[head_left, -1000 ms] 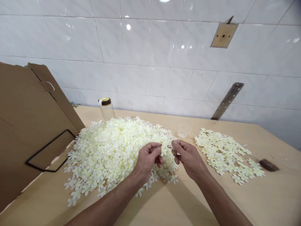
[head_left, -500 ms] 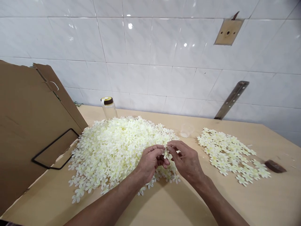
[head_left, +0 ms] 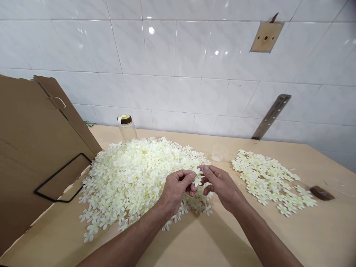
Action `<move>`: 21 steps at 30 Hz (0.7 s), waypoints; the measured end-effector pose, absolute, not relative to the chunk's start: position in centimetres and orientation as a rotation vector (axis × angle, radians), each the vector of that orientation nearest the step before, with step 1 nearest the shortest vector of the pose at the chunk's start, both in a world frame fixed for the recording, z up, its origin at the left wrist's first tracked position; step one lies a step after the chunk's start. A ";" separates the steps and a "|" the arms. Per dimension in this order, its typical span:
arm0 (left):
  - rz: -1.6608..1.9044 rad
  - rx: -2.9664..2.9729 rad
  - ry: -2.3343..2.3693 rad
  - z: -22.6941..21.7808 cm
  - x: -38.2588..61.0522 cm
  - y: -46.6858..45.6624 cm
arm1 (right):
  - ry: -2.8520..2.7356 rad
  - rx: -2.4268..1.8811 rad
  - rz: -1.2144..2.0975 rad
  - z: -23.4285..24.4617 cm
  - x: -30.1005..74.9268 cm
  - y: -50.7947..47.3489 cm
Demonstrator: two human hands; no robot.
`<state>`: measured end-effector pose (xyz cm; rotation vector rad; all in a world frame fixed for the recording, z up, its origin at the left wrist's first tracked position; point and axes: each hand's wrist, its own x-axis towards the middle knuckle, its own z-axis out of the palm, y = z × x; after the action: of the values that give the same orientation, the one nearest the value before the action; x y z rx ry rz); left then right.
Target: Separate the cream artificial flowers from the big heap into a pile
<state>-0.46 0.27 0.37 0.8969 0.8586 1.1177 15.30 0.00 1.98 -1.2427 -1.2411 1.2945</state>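
Note:
A big heap of cream cloth flowers (head_left: 133, 174) covers the left middle of the wooden table (head_left: 211, 241). Just above its right edge my left hand (head_left: 175, 187) and my right hand (head_left: 219, 183) meet, both pinching one small flower (head_left: 198, 180) between thumbs and fingertips. A smaller, flatter spread of the same flowers (head_left: 271, 181) lies to the right of my hands.
A large cardboard sheet (head_left: 33, 148) with a black outlined rectangle leans at the left. A clear bottle with a brown cap (head_left: 126, 128) stands behind the heap, a small clear cup (head_left: 219, 152) between the two piles. A dark brown lid (head_left: 322, 193) lies far right. White tiled wall behind.
One second ago my hands were slightly apart, each pinching something small. They have come together and now both hold one flower between them.

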 end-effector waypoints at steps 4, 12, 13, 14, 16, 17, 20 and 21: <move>1.134 0.970 0.892 0.1 -0.4 0.3 | -1.328 -1.250 1.359 1.8 15.5 0.2; 1.166 1.029 0.951 0.1 -0.3 0.2 | -1.395 -1.347 1.143 1.2 16.2 0.4; 1.169 1.028 0.952 0.1 -0.3 0.2 | -1.381 -1.349 1.119 1.2 16.3 0.5; 1.169 1.027 0.950 0.1 -0.3 0.2 | -1.361 -1.345 1.105 1.3 16.5 0.6; 1.161 1.029 0.942 0.1 -0.4 0.2 | -1.320 -1.327 1.109 1.5 16.8 0.7; 1.154 1.030 0.938 0.1 -0.4 0.2 | -1.307 -1.312 1.125 1.6 16.9 0.7; 1.137 1.024 0.929 0.1 -0.5 0.3 | -1.308 -1.236 1.214 1.8 17.2 0.8; 1.132 1.022 0.927 0.1 -0.6 0.3 | -1.310 -1.208 1.244 1.9 17.2 0.8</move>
<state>-0.56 0.31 0.09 1.0224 0.9268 1.1317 17.24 0.78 1.88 -1.2078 -1.3099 1.2442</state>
